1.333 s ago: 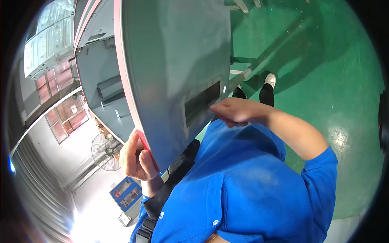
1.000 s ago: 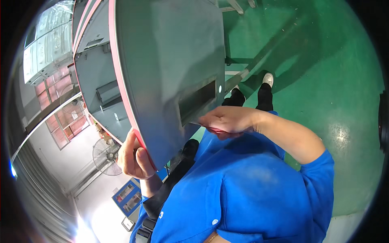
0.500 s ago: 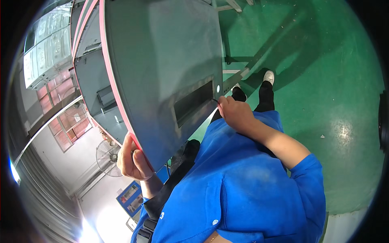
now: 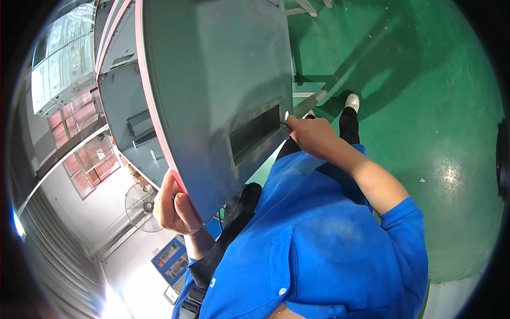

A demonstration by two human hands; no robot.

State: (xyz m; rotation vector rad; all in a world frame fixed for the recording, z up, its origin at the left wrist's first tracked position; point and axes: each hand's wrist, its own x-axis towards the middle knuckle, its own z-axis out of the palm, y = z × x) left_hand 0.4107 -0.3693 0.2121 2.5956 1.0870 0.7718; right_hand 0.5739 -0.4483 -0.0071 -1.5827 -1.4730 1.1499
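A large grey metal panel [image 4: 212, 80] stands in front of me, with a pink edge strip [image 4: 150, 101] along its left side. Low in its face is a rectangular cutout [image 4: 255, 135] with a paler band around it. My left hand [image 4: 179, 210] grips the panel's lower left corner, thumb on the near side and fingers at the pink edge. Beside the right end of the cutout, my right hand [image 4: 314, 135] pinches a thin dark tool [image 4: 283, 124]; its kind is too small to tell. A small white round spot [image 4: 287, 115] sits just above those fingertips.
Further grey panels [image 4: 130, 106] with fittings stand behind on the left. Beyond them are a standing fan [image 4: 142, 207], a blue-framed board [image 4: 171, 260] and white stacked boxes [image 4: 62, 74]. Metal frame legs [image 4: 313, 98] rest on the green floor [image 4: 425, 133] to the right.
My right hand has shifted slightly up and right along the cutout's right end, its wrist turned flatter. My left hand keeps its hold, and the panel has barely moved.
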